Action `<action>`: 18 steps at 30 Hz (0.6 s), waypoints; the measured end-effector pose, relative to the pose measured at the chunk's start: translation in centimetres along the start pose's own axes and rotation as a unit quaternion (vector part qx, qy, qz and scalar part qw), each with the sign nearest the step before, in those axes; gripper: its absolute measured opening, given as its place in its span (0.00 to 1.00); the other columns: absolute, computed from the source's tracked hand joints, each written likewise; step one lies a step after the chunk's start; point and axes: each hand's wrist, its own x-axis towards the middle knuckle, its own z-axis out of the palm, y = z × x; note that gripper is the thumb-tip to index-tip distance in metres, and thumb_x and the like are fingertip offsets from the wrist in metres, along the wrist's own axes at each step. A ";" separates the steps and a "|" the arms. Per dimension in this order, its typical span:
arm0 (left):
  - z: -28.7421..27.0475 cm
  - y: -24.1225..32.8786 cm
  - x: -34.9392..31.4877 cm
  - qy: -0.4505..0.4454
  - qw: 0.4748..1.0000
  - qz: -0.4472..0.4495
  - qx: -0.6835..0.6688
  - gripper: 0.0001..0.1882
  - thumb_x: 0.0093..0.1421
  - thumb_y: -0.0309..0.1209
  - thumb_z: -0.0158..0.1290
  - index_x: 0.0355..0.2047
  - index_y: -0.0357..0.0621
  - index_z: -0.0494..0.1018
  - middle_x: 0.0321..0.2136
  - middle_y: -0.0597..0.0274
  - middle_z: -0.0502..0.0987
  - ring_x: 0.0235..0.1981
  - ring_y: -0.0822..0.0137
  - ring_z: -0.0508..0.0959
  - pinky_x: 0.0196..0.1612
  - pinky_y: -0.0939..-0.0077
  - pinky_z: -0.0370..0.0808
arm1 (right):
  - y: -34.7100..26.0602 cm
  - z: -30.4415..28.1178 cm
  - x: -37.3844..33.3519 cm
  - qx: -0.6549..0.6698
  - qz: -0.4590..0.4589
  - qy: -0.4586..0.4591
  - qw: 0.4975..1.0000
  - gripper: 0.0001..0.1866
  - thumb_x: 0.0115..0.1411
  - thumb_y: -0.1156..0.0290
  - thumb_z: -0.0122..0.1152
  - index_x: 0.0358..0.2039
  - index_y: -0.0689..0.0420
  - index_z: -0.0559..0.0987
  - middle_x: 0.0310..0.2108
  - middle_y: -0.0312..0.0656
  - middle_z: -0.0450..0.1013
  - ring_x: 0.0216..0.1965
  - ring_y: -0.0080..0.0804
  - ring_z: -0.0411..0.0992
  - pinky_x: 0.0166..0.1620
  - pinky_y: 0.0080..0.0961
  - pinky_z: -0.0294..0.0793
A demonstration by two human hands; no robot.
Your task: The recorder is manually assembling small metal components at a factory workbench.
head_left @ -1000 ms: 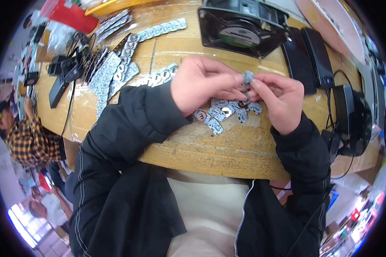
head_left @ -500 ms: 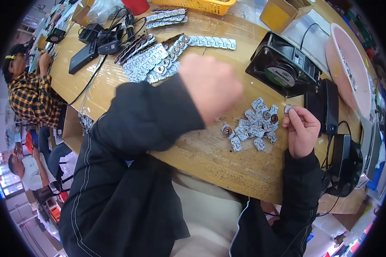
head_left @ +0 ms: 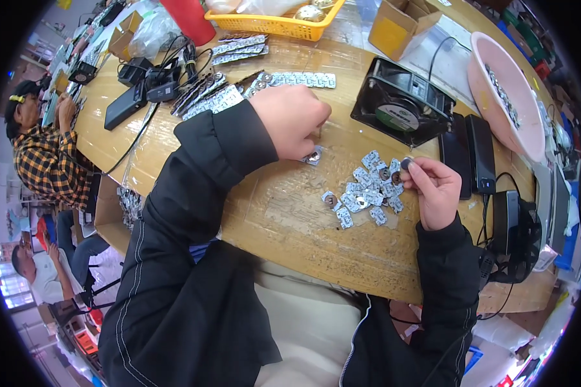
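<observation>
near edge: worn wood of the desk (head_left: 290, 248) stretches from the small boards (head_left: 361, 197) to this edge, leaving open room.
between the hands: the small boards lie in a loose pile right of the desk's middle; bare wood shows to their left.
right hand (head_left: 436, 190): just beside the pile's right side, thumb and finger pinching a round disc (head_left: 406, 164).
left hand (head_left: 292, 121): over the middle, fingers bent down at a single board (head_left: 314, 157); cannot tell whether they grip it.
right edge: two black slabs (head_left: 481, 155) and a pink basin (head_left: 529, 132) narrow the room beyond the right hand; a black fan (head_left: 397, 106) stands nearby.
far edge: yellow basket (head_left: 265, 27), red container (head_left: 190, 22), board strips (head_left: 303, 79) nearer in.
left edge: dark adapters and cables (head_left: 163, 84).
surface: brown, glossy, scuffed toward the near edge.
room: at left, a person in a checked shirt (head_left: 48, 169); another in white (head_left: 48, 274), seated.
</observation>
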 end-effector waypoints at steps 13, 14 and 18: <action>-0.9 1.1 -0.7 -0.104 0.993 -0.009 0.061 0.11 0.40 0.30 0.59 0.26 0.41 0.75 0.30 0.51 0.77 0.34 0.50 0.79 0.33 0.59 0.77 | -0.3 0.1 0.2 -0.003 0.013 -0.029 0.999 0.07 0.59 0.80 0.60 0.38 0.69 0.78 0.31 0.44 0.78 0.29 0.23 0.76 0.34 0.16 0.75; -0.7 0.9 -0.5 -0.071 0.995 0.008 0.073 0.09 0.40 0.29 0.58 0.25 0.41 0.75 0.31 0.52 0.77 0.32 0.49 0.78 0.33 0.59 0.76 | -0.3 0.2 0.2 -0.001 0.012 -0.028 1.000 0.08 0.59 0.80 0.60 0.38 0.69 0.78 0.31 0.44 0.78 0.29 0.23 0.76 0.34 0.16 0.75; 0.8 0.7 0.2 0.199 0.964 0.170 0.034 0.08 0.41 0.26 0.56 0.26 0.42 0.73 0.26 0.54 0.76 0.28 0.49 0.77 0.32 0.58 0.75 | -0.4 0.2 0.2 -0.004 0.008 -0.031 0.999 0.08 0.59 0.79 0.60 0.38 0.69 0.78 0.31 0.44 0.78 0.29 0.24 0.76 0.34 0.17 0.76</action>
